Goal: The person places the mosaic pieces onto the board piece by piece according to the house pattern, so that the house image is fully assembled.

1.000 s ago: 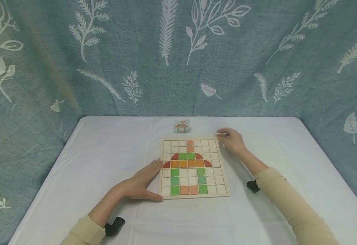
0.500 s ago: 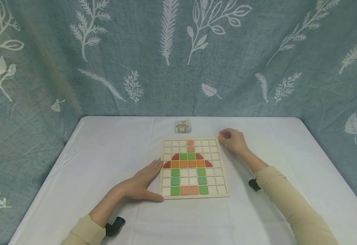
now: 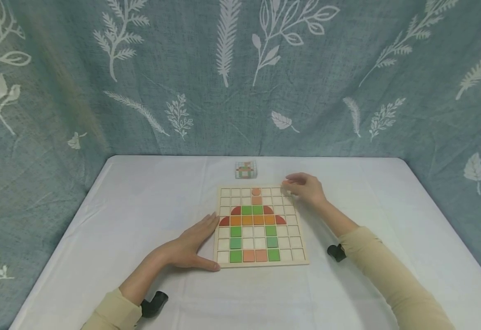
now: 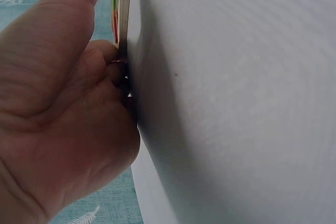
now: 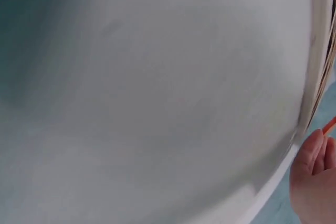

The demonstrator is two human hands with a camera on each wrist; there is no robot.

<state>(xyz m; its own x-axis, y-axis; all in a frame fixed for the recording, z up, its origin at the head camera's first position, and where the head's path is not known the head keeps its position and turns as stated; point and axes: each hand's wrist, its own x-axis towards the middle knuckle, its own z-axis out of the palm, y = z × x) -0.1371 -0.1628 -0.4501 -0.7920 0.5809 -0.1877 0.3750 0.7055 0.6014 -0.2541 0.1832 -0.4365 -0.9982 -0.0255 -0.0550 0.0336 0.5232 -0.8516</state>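
A square wooden grid board (image 3: 265,265) lies on the white table. Green, orange, salmon and dark red tiles (image 3: 247,220) fill some of its cells, and a round orange piece (image 3: 256,192) sits in the far row. Along the board's left edge rests my left hand (image 3: 193,245), fingers extended and thumb at the near left corner. My right hand (image 3: 308,188) is over the far right corner, pinching a small orange tile (image 5: 329,125) between thumb and fingertips. In the head view the fingers hide most of that tile.
Behind the board lies a small card (image 3: 246,170) printed with a similar coloured pattern. A blue-green curtain (image 3: 174,82) with white leaf prints hangs behind the table (image 3: 141,197). Dark wrist devices (image 3: 155,305) show under both sleeves.
My right hand, with the orange tile, has moved left from beside the far right corner to over the board's far row. My left hand and the placed tiles stay as they were.
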